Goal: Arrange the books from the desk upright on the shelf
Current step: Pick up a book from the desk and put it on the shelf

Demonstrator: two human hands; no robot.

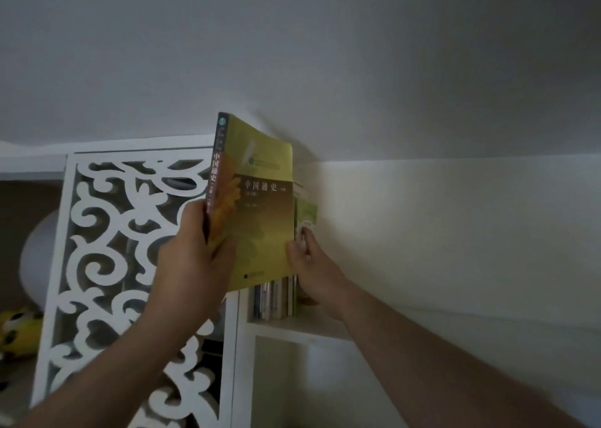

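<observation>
A plain pale wall (422, 102) fills the upper and right parts of the frame, leaving open room to the right of the books. At lower left stands a white panel (107, 249) cut in scrolling curls. Just right of it, at lower centre, a white shelf (302, 325) holds a short row of upright books (274, 297), with bare board to their right.

Your left hand (192, 265) grips a yellow-green book (257, 206) by its spine edge, fingers curled round the spine, thumb on the cover. You hold the book upright in the centre of the frame, in front of the row, its lower edge above the shelf board. Its cover and spine read 中国通史; the smaller print is blurred.

Your right hand (312, 265) sits just right of that book, touching its lower right edge, fingers curled on the light green book (307, 213) at the end of the row.

At the far left edge lies a yellow toy (16, 330).
</observation>
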